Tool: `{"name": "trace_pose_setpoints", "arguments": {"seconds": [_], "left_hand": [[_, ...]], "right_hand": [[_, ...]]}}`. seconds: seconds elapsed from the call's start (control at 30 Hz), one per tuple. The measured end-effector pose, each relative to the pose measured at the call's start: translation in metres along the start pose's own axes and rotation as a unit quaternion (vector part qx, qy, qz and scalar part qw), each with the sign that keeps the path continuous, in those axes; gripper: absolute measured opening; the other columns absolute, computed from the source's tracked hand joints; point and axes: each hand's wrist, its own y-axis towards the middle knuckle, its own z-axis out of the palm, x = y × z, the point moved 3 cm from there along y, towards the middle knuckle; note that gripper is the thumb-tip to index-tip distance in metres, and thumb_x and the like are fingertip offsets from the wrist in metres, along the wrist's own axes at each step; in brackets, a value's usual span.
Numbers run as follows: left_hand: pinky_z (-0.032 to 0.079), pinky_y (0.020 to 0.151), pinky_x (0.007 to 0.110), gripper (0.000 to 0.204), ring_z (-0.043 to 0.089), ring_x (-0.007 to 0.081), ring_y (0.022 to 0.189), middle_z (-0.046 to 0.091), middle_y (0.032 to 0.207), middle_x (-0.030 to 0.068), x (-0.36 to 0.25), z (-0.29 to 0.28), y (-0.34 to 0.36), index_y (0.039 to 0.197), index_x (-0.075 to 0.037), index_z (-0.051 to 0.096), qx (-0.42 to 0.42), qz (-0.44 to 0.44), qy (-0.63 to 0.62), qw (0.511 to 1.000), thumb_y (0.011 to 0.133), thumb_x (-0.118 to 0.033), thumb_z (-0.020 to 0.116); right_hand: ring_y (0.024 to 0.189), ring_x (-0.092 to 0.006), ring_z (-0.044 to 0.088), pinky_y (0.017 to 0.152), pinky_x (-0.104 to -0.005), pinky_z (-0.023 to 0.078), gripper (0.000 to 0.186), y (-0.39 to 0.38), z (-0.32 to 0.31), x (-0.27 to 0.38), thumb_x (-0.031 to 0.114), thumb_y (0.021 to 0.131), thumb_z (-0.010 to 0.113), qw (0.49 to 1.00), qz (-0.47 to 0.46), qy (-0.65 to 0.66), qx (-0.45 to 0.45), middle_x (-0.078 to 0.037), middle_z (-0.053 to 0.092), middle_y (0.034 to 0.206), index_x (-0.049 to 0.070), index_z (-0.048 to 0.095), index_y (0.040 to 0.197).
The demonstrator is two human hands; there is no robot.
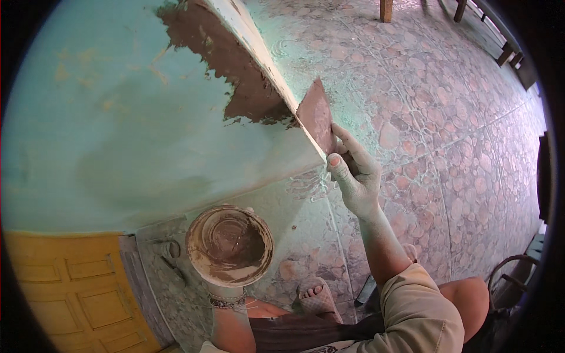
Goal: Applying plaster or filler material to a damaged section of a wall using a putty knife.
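My right hand (358,176), coated in pale dust, pinches a flat diamond-shaped putty scraper (318,112) between thumb and fingers. The scraper's blade is smeared brown and meets the pale corner edge of the turquoise wall (147,135). Along that edge runs a rough patch of brown putty (250,88), its lower end close to the blade. Low in front of me, my left hand (226,290) supports a round tub (194,259) from underneath, and most of that hand is hidden by it. Brown putty (226,241) coats the tub's inside and bottom.
Stone-patterned floor tiles (471,188) stretch out to the right, with pale dust beside the wall. A yellow panelled door (88,282) is at the lower left. A roll of tape (172,249) lies near the tub. My sandalled foot (315,294) is below, and wooden legs (386,10) stand far off.
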Motion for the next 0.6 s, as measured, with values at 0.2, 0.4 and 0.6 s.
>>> {"name": "trace_pose_setpoints", "arguments": {"seconds": [0.2,0.4,0.6], "left_hand": [[0.045,0.097,0.057,0.074,0.046,0.0443,0.118,0.041,0.14,0.0259,0.022,0.054,0.013,0.14,-0.012,0.041,0.286,-0.089,0.034,0.954,0.084,-0.053,0.065],[0.05,0.093,0.054,0.07,0.05,0.0449,0.115,0.045,0.135,0.0277,0.026,0.063,-0.002,0.138,-0.01,0.044,-0.006,-0.043,-0.037,0.998,0.086,-0.054,0.061],[0.052,0.089,0.053,0.07,0.049,0.044,0.115,0.045,0.134,0.0273,0.015,0.037,0.003,0.137,-0.009,0.045,0.149,-0.069,0.003,0.986,0.086,-0.053,0.062]], "right_hand": [[0.068,-0.0052,0.048,0.059,-0.0198,0.039,0.048,-0.006,-0.003,-0.009,0.016,0.087,0.072,0.998,-0.023,-0.012,-0.066,-0.001,0.058,0.083,-0.002,0.056,0.128],[0.068,-0.0096,0.055,0.06,-0.023,0.046,0.048,0.007,0.013,-0.002,0.012,0.082,0.076,0.973,-0.159,-0.12,-0.12,-0.008,0.062,0.084,-0.004,0.059,0.123],[0.068,-0.0124,0.059,0.059,-0.0236,0.05,0.049,0.028,0.029,0.019,0.007,0.076,0.08,0.929,-0.287,-0.188,-0.136,-0.01,0.063,0.083,-0.003,0.061,0.12]]}}
